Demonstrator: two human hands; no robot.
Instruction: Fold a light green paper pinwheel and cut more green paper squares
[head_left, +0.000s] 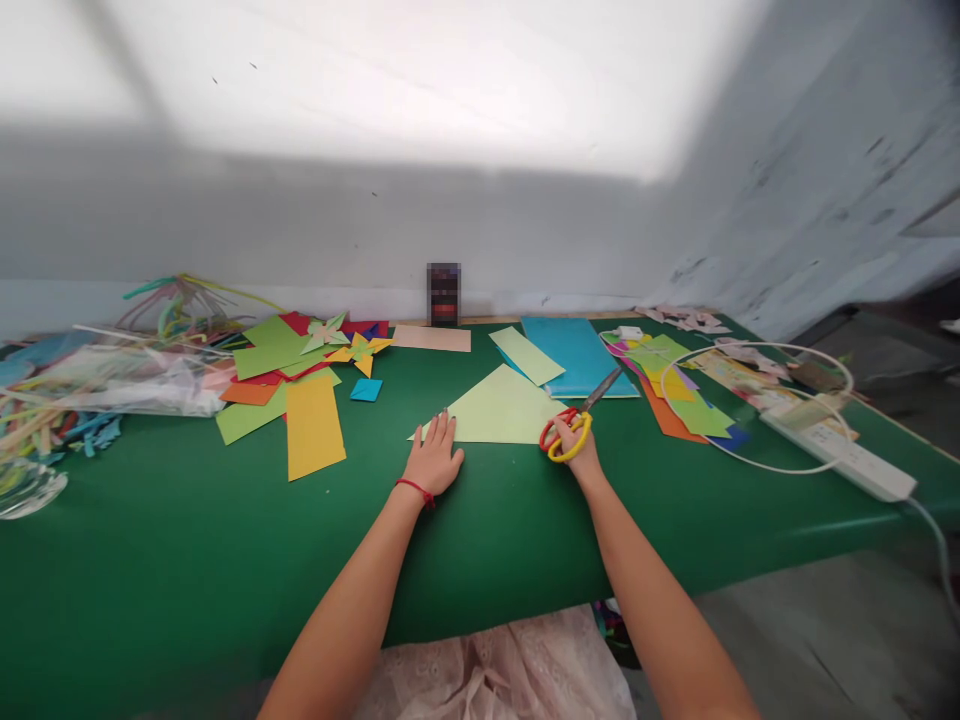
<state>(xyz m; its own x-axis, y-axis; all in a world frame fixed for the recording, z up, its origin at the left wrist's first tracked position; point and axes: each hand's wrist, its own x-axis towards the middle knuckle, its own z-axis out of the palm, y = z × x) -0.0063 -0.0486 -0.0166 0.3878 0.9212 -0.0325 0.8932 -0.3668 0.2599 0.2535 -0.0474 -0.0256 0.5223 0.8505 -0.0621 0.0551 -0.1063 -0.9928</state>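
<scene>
A pale green paper triangle [502, 408] lies on the table, its long edge towards me. My left hand [436, 455] rests flat on its left corner, fingers spread, with a red string around the wrist. My right hand [579, 452] holds a pair of scissors [598, 390] with red and yellow handles at the triangle's right end; the blades look closed and point away to the right. Just behind the triangle lie a pale green paper strip [527, 356] and a blue paper sheet [581, 350]. Left of them is a small folded blue paper square [366, 390].
Folded paper flowers [362, 352] and coloured sheets [315, 425] lie left, beside a plastic bag [142, 375] and paper strips [45, 420]. A phone [444, 295] leans on the wall. To the right are more coloured papers [675, 390] and a power strip [840, 450] with a looped white cable.
</scene>
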